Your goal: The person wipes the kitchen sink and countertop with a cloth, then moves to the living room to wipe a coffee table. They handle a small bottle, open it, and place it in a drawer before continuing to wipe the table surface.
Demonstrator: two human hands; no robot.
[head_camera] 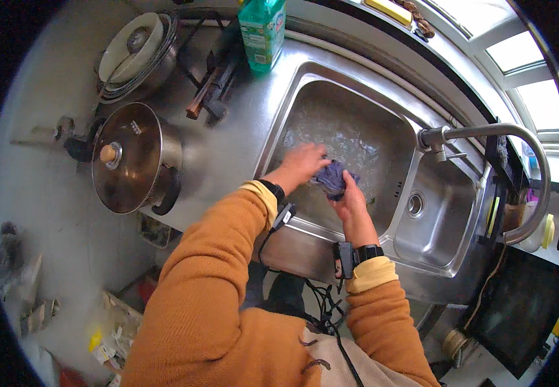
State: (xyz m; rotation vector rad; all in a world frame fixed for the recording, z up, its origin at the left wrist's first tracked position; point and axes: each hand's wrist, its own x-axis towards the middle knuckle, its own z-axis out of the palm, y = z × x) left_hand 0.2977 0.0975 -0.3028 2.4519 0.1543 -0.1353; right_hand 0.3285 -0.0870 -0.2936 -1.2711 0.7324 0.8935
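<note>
Over the large basin of a stainless steel sink [303, 227], my right hand [350, 197] grips a bunched grey-blue cloth [335, 179], its thumb along the near side. My left hand [303, 163] is just left of the cloth, fingers spread and slightly blurred; its fingertips come close to the cloth's edge, and whether they touch it I cannot tell. Water [327, 126] with ripples stands in the basin below both hands. A small green scrap [370, 200] lies near the basin's right side.
A smaller basin [436, 217] with a drain adjoins on the right, beside the curved faucet [497, 129]. At left stand a lidded pot [132, 159] and stacked bowls [132, 53] in a pan. A green bottle [262, 36] stands behind the sink's left corner. Cables hang near my waist.
</note>
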